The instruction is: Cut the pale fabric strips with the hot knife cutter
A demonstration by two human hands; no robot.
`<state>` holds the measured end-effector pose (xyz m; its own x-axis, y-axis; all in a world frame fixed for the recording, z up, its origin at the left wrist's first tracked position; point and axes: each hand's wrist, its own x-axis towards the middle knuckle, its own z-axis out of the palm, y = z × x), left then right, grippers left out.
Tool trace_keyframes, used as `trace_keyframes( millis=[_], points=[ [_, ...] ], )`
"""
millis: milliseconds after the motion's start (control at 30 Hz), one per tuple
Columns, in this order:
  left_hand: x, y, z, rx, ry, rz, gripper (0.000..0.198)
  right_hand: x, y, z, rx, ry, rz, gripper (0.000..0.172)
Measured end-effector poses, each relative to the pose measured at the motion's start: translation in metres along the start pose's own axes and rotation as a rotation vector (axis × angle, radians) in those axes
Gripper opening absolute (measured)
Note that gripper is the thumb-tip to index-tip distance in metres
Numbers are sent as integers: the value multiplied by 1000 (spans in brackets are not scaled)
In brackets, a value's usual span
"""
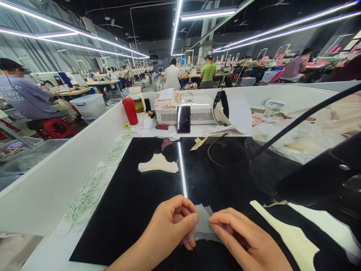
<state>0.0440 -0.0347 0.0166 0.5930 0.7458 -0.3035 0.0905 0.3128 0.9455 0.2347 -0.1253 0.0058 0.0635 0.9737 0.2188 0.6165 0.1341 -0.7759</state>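
1. At the bottom centre, my left hand (172,226) and right hand (245,241) both pinch one small grey patch (203,226) with thumb and fingers closed on it.
2. The patch sits between the two hands, over the black mat (126,210); I cannot tell if it touches the mat.
3. In the middle of the frame a cream piece (158,164) lies flat on the mat, well apart from the hands.
4. White rings (90,188) lie along the mat's left edge.
5. In the upper centre a phone (184,119) stands before a white box (200,109), and a red bottle (130,111) stands left of them.
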Motion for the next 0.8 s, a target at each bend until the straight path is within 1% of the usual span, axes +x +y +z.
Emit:
trace_keyframes(
  millis=[133, 167, 233, 300, 333, 400, 467, 533, 600, 700, 800],
  points=[
    [2, 0, 0, 81, 43, 10, 23, 2, 9, -1, -68, 42, -59, 16],
    [2, -1, 0, 145, 56, 11, 21, 3, 11, 0, -81, 55, -68, 16],
    [2, -3, -1, 342, 86, 47, 13, 4, 13, 2, -110, 67, -87, 16],
    [1, -5, -3, 588, 120, 142, 4, 5, 15, 4, -139, 67, -110, 17],
    [0, -6, -3, 705, 133, 203, 3, 6, 15, 4, -155, 70, -120, 18],
    [-1, -10, -5, 900, 155, 326, 8, 7, 15, 6, -191, 76, -137, 19],
    [-2, -14, -6, 1045, 170, 445, 12, 7, 15, 7, -230, 68, -161, 22],
    [-2, -17, -7, 1143, 182, 549, 14, 7, 16, 9, -272, 63, -195, 26],
    [-3, -19, -7, 1212, 186, 604, 15, 6, 18, 11, -325, 70, -235, 31],
    [-4, -20, -7, 1284, 189, 622, 17, 2, 25, 14, -438, 60, -254, 35],
    [-4, -20, -6, 1310, 184, 608, 16, -2, 30, 16, -542, 44, -258, 37]
  ],
)
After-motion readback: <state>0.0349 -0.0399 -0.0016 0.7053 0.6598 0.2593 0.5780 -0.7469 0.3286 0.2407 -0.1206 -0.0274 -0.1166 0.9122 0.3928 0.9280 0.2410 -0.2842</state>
